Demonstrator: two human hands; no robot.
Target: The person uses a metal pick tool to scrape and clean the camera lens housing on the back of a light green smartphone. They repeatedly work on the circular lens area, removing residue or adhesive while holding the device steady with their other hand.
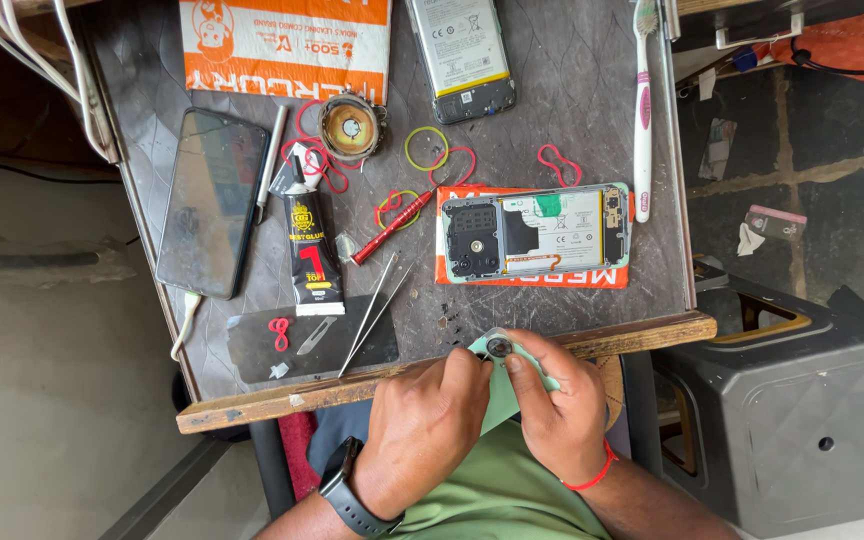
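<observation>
Both my hands meet at the near edge of the small dark work table [572,90]. My left hand [422,425] and my right hand [557,400] together pinch a pale green back cover [497,395] of a phone, with its round camera ring [498,347] between my thumbs. Just beyond them an opened phone [532,232] lies on an orange pack, its insides showing. Metal tweezers [377,310] and a red screwdriver [392,227] lie to the left of the opened phone.
A black glue tube [310,250], a dark phone [214,200], a second phone [460,55], a small round speaker [351,127], a toothbrush [642,110], rubber bands and an orange packet [287,45] lie on the table. A black stool [802,400] stands at right.
</observation>
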